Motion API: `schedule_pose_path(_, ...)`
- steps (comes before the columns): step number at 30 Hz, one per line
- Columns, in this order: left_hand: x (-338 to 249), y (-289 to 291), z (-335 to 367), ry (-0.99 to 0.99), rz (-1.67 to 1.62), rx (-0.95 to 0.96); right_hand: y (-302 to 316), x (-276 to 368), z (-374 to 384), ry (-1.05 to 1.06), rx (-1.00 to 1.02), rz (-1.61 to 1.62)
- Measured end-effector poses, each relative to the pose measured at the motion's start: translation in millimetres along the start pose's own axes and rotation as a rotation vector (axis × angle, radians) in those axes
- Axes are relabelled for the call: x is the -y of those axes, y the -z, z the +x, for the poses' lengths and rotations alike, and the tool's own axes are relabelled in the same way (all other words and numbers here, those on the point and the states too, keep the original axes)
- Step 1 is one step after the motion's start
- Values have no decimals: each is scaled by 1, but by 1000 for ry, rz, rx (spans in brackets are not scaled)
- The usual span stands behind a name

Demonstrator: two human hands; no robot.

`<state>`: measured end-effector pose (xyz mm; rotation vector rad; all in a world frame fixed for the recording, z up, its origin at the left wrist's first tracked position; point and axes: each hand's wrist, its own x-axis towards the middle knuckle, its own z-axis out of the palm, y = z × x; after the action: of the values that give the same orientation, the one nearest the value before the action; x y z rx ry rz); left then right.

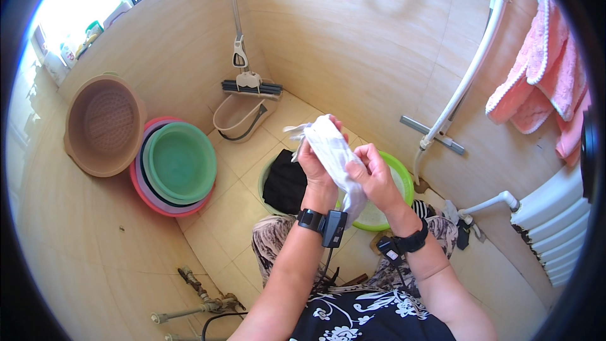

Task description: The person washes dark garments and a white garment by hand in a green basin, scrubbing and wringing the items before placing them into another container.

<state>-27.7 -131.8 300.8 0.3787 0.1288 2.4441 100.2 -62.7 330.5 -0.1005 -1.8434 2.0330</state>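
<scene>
A bunched white cloth [334, 155] stretches between my two hands, above the floor in front of my knees. My left hand [315, 165] is closed around its upper part, with a loose end hanging over to the left. The fingers and thumb of my right hand [375, 175] grip its lower right side, and the tail droops toward my left wrist. Its exact kind is hard to make out. Below and behind my hands stands a bright green basin [409, 183] with whitish liquid, partly hidden. Left of it, black fabric [285, 184] fills a pale green basin [262, 173].
Stacked basins, a green one [183, 163] on top, lean at the left wall beside a brown basin [104, 126]. A mop [249, 85] stands in a beige bucket [237, 127] in the corner. Pink towels [536, 82] hang at right above a white radiator [555, 227]. Pipes [202, 303] protrude lower left.
</scene>
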Motion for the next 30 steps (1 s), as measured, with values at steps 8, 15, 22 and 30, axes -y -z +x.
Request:
schedule_pose_path(8,7,3,8,52,-46,-263,-12,-26,2,299,-305,-674)
schedule_pose_path(15,10,-14,-19,104,411,-100,3,-8,32,156,-71,-530)
schedule_pose_path(22,-4,-19,-17,246,510,-5,44,-14,40,71,-132,24)
schedule_pose_path(30,-20,-26,-20,379,940,-3,45,-2,37,-195,207,165)
